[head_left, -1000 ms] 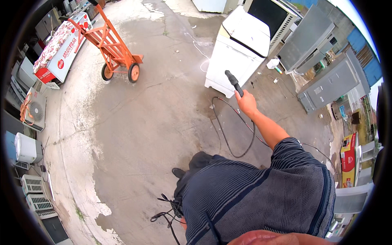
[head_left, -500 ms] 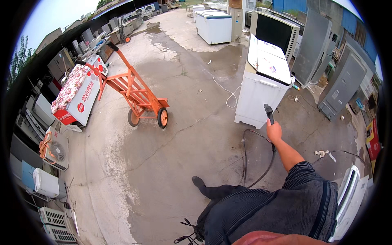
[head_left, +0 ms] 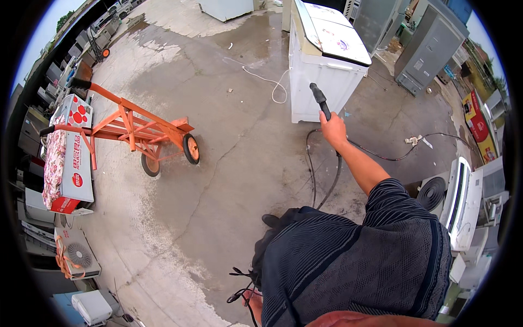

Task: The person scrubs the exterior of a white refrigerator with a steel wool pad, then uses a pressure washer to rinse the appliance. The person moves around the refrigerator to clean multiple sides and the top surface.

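Observation:
My right hand (head_left: 333,129) is stretched out ahead, closed round a black hose nozzle (head_left: 318,95) that tilts up toward a white twin-tub washing machine (head_left: 321,82). A gap of wet concrete shows between hand and machine base. The machine has a pale top with printed flowers and dark edging. A black hose (head_left: 330,188) hangs below my right hand and loops over the ground. Low in the picture, only part of my left hand (head_left: 254,303) shows beside thin black cords (head_left: 239,294); its fingers are too hidden to read.
An orange hand truck (head_left: 136,128) stands at left. Behind it is a chest freezer (head_left: 79,163) with a flowered cover, and below that a fan unit (head_left: 78,253). Grey panels (head_left: 427,52) stand at the far right. A white cord (head_left: 272,87) lies on the wet concrete.
The view has shifted, so the washing machine and hand truck sit further up and left. My right hand still grips the nozzle. Part of my left hand has come into sight at the bottom.

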### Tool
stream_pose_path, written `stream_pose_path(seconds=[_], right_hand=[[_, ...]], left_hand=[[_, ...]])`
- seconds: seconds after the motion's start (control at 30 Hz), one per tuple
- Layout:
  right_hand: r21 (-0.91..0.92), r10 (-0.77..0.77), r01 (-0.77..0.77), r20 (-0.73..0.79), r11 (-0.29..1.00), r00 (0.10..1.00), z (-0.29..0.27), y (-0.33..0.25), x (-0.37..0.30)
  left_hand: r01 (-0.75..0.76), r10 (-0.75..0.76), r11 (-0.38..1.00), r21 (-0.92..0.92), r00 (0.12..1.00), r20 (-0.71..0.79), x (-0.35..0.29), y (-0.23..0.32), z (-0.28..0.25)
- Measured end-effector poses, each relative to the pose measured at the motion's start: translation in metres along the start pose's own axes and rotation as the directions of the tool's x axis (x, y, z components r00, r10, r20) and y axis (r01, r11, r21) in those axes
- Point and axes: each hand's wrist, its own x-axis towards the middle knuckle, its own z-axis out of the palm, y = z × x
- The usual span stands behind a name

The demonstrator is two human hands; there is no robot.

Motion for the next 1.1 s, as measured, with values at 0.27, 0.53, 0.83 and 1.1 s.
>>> stream_pose_path(seconds=[0.27,0.53,0.83,1.1], right_hand=[[-0.089,-0.049,0.045,-0.043,0.995,0.998,0.008,-0.069,0.025],[-0.173,0.023,-0.048,-0.142,0.984,0.99,0.015,-0.136,0.044],[-0.12,0.11,-0.147,-0.271,0.982,0.956,0.054,-0.174,0.025],[0.415,0.407,-0.358,-0.034,0.837,0.913,0.083,-0.178,-0.046]], left_hand=[[0.079,-0.086,0.993,0.085,0.992,0.087,0.049,0.042,0.003],[0.096,-0.126,0.987,0.132,0.962,0.242,0.106,0.125,0.024],[0.043,-0.077,0.981,0.189,0.981,0.18,0.218,0.302,-0.039],[0.002,-0.027,0.904,0.428,0.998,0.054,0.278,0.498,-0.044]])
